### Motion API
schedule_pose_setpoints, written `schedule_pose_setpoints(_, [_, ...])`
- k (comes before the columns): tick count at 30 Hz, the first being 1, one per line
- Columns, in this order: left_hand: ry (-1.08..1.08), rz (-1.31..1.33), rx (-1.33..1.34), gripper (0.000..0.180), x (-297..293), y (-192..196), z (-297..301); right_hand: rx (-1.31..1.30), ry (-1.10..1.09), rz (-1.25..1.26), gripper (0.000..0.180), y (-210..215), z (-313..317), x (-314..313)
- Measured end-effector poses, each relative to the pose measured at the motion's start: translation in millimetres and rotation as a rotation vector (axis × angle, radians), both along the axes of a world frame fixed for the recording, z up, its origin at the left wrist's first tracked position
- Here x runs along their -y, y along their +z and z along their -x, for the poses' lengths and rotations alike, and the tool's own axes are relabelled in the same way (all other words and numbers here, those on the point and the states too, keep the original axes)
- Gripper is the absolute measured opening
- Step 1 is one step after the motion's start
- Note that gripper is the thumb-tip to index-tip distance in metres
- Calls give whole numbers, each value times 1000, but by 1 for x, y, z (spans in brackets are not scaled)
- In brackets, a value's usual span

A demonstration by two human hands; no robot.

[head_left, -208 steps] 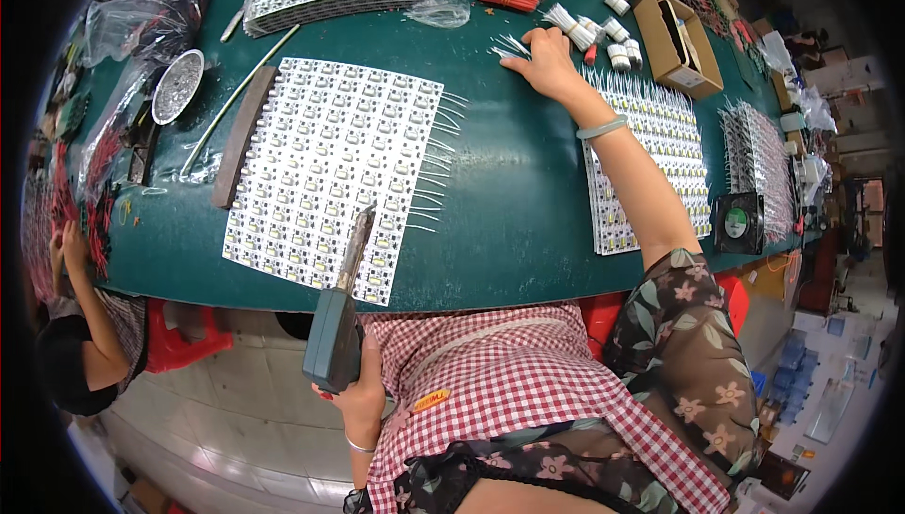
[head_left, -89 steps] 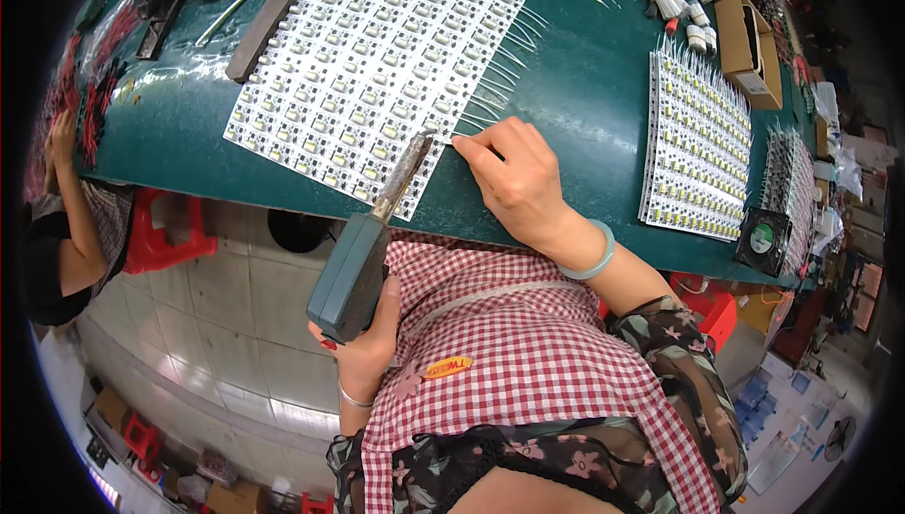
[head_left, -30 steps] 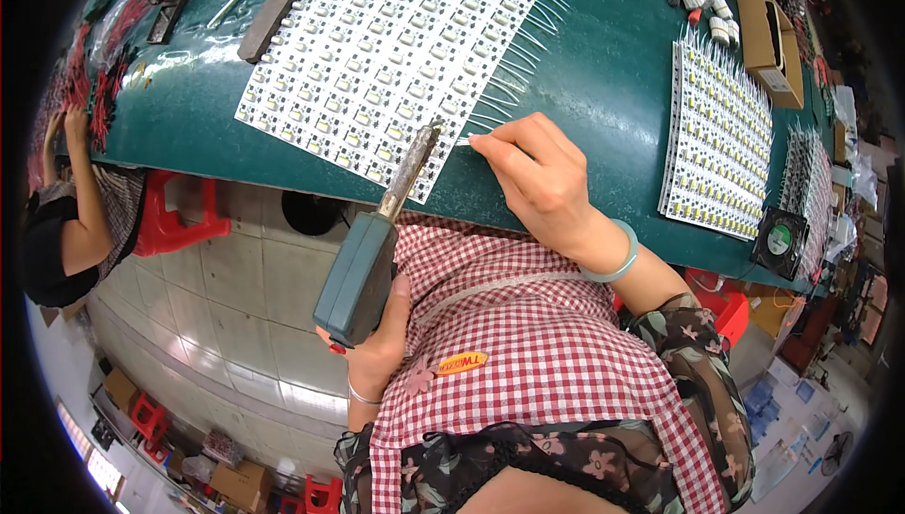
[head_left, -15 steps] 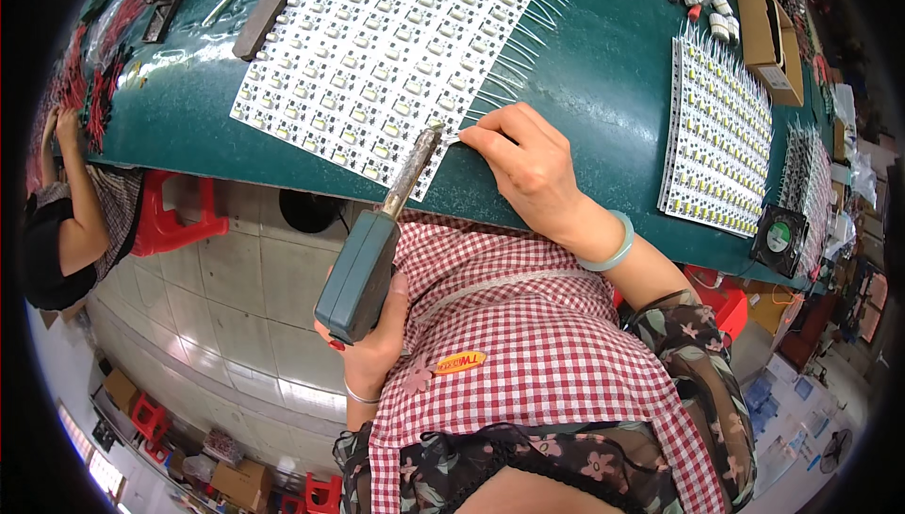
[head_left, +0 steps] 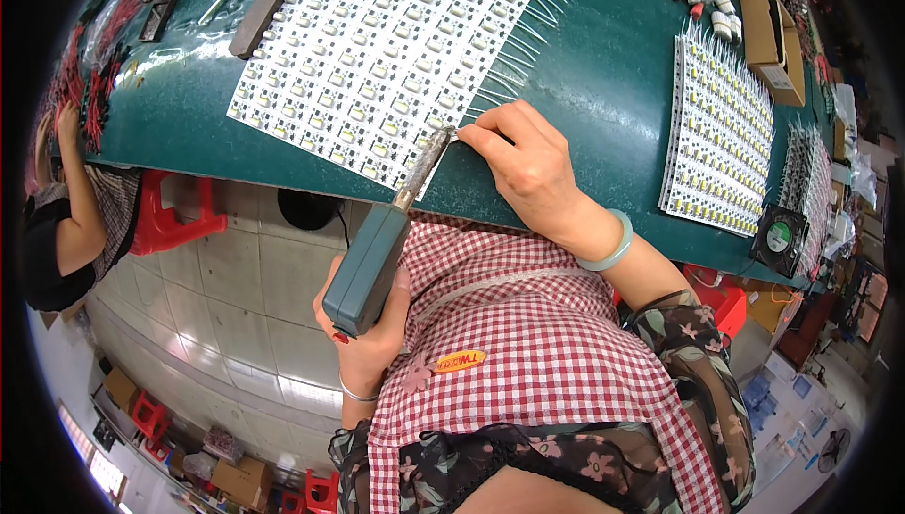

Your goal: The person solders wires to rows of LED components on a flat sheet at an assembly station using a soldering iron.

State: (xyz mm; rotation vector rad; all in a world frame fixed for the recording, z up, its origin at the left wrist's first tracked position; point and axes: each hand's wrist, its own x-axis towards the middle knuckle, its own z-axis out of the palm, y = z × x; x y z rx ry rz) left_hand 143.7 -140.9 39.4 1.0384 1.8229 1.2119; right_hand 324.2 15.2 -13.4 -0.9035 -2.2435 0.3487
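Seeing left hand (head_left: 370,339) wrapped tight around the teal handle of a soldering iron (head_left: 377,255); fingers fully closed on it, thumb along the side; iron's metal tip meets the near right corner of the white LED panel (head_left: 386,52); I take that panel as reference. Right hand (head_left: 528,160) sits just off the panel's near right corner, on the green table (head_left: 584,90); thumb and forefinger pinched together on a thin wire lead (head_left: 464,134), other fingers loosely curled; pinch point touches the iron tip. More bare wire leads (head_left: 514,57) stick out along the panel's right edge. Second LED panel (head_left: 721,132) lies well right of the first; small fan (head_left: 778,236) at its near corner; cardboard box (head_left: 773,28) beyond it. Another person (head_left: 57,212) sits far left of the panel, by a red stool (head_left: 174,222).
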Motion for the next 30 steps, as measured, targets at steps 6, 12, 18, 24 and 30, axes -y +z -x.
schedule_pose_setpoints(6, [2, 9, -2, 21, 4, -4, 0, 1, -7, 0, 18, 0, 1, 1])
schedule_pose_setpoints(12, [111, 67, -5, 23, 17, -8, 0, 10, -9, -6, 18, 0, 1, 1])
schedule_pose_setpoints(18, [94, 18, -3, 23, 14, -6, -1, 23, -8, -40, 20, 1, 1, 2])
schedule_pose_setpoints(24, [63, -48, -77, 23, 12, -4, 0, 17, 17, -60, 21, 3, 0, 6])
schedule_pose_setpoints(30, [25, -70, -109, 22, 12, -4, -1, 13, 29, -45, 22, 3, 1, 5])
